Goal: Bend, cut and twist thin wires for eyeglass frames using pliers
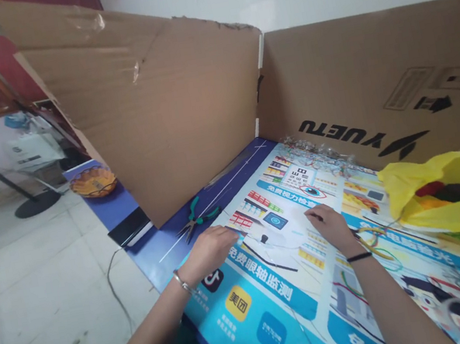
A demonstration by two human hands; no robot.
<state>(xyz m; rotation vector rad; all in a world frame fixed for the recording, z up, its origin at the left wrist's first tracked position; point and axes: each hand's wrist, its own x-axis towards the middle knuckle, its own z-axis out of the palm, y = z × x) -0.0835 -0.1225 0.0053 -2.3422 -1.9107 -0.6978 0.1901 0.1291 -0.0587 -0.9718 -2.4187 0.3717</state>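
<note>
A: One thin strand (303, 328) on the printed sheet (311, 303). Which step?

B: Prob. fine-wire handling, judging by that & the coloured wires (382, 253) lying just beside the R forearm (383, 281).

A: Fingers?

B: L hand (212, 250) & R hand (330, 228) well apart, both w/ fingers curled in. Can't tell if the tips meet or are clamped on anything.

A: Next move calls for?

B: A light pinch, IMO, slow enough that nothing snags. Pliers (195, 221) sit just past L hand, if req'd.

A: Room?

B: Decent gap btwn hands. L side: counter (151, 254) edge, then floor (65, 296). R side: yellow bag (444, 223) limits sideways swing.

A: Far end?

B: Cardboard, L panel (157, 113) & R panel (370, 58), meeting at a corner. Approx. no reach past; go up instead.
</note>
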